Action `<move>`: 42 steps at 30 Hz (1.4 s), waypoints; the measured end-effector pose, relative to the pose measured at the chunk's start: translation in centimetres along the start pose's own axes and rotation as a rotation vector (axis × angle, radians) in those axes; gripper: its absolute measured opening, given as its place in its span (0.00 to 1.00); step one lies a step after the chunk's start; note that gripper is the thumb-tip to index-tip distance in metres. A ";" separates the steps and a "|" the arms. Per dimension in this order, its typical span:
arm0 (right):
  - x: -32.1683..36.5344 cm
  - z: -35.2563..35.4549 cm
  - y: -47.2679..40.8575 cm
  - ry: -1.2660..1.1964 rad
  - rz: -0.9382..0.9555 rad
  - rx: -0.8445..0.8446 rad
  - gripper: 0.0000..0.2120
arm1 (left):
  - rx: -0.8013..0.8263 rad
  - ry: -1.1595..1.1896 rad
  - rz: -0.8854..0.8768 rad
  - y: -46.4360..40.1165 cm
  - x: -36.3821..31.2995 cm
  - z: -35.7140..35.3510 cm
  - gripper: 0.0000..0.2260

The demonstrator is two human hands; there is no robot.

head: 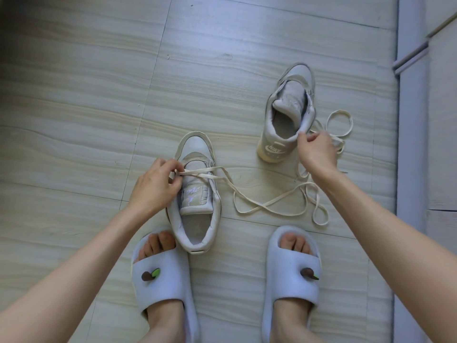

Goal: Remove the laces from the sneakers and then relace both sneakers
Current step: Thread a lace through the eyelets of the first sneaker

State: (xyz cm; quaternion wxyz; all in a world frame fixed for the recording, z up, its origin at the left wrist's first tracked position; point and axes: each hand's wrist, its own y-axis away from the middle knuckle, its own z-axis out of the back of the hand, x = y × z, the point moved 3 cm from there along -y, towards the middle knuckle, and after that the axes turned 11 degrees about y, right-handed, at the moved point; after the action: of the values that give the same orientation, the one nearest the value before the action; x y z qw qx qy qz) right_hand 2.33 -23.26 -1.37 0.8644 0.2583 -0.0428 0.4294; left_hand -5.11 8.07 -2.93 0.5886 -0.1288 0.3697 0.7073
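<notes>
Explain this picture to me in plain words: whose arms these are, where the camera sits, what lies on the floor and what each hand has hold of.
There is no machine here. One camera, worn on a person's head, looks down at their own bare arms and slippered feet.

On the pale floor stand two grey sneakers. The near sneaker has a cream lace through its front eyelets; the left hand pinches that lace beside the tongue. The far sneaker shows no lacing. The right hand is at its heel collar, fingers curled; what its grip closes on I cannot tell. A loose lace lies tangled beside it.

Pale wood-grain floor (74, 95); two white slippers (163, 280) (294, 273), grey wall edge (410, 144) at right
</notes>
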 end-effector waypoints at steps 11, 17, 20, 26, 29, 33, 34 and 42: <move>7.4 -5.6 7.8 0.109 0.798 0.476 0.20 | 0.353 0.491 0.119 -2.5 -4.0 2.3 0.09; 9.7 -6.1 8.3 -0.015 0.716 0.758 0.14 | 0.303 0.634 0.068 -3.1 -4.7 3.1 0.10; 9.4 -5.3 7.6 0.019 0.771 0.603 0.07 | 0.256 0.699 0.075 -3.0 -3.8 3.2 0.11; 7.6 -2.5 7.1 0.130 0.898 0.269 0.09 | 0.149 0.801 0.054 -3.2 -1.9 3.7 0.12; 6.2 -1.3 7.1 0.142 0.950 0.112 0.10 | 0.123 0.834 0.060 -3.4 -1.2 3.9 0.16; 4.0 -0.8 6.7 0.204 0.927 -0.096 0.09 | 0.139 0.845 0.075 -3.3 -1.0 3.6 0.15; 3.5 -0.8 6.5 0.200 0.917 -0.125 0.09 | 0.147 0.860 0.080 -3.3 -1.2 3.5 0.16; 3.4 0.0 6.9 0.093 0.982 -0.202 0.10 | 0.376 0.687 -0.085 -2.0 -6.8 2.1 0.11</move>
State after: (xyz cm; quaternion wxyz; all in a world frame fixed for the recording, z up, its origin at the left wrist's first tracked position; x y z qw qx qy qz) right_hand -0.78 -17.39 2.45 0.5819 0.1032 -0.1622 0.7902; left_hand -0.83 4.53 1.99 0.4728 -0.2630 0.6626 0.5179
